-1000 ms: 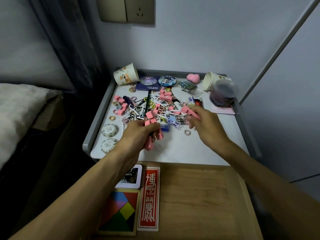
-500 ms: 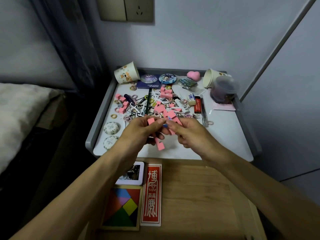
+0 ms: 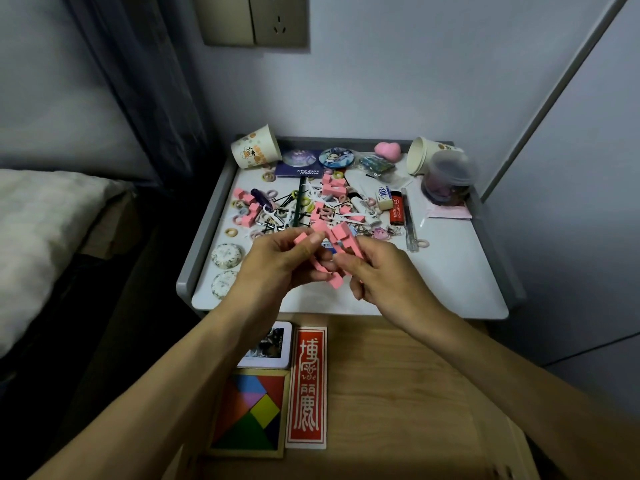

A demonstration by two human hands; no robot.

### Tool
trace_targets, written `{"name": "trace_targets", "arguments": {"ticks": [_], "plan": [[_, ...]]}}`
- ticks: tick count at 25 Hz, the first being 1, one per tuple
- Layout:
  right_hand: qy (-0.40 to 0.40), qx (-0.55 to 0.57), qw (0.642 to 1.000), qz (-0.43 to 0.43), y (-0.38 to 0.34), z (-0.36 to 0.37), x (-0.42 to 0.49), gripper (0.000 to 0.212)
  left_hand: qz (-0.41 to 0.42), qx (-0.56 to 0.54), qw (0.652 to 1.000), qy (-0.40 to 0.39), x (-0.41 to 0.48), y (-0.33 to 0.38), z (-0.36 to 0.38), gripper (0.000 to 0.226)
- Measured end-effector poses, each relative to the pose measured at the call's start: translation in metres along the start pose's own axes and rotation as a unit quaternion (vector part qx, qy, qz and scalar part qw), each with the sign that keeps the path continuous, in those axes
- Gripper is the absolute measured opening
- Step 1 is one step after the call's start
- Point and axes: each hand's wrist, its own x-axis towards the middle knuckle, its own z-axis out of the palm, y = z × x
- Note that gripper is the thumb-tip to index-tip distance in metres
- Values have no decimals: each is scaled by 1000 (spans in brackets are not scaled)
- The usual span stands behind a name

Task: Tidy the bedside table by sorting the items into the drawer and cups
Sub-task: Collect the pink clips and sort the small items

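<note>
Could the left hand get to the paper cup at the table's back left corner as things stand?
Probably yes: only low clutter lies between the left hand and the paper cup, nothing standing. But the hand grips pink blocks, so it could hardly grasp the cup.

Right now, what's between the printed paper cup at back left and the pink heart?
Head view: a purple badge, a blue badge and a patterned packet lie between the cup and heart.
</note>
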Motion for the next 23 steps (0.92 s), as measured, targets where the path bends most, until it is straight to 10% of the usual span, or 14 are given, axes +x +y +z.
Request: {"name": "trace_targets", "arguments": {"ticks": [15,23], "plan": [[4,-62,998,-27,-9,-6,-9,12,48,10,995,86,1,-7,7,25],[37,175,977,116,-10,-13,-4,26,138,78,979,127,-1,-1,10,17]]}}
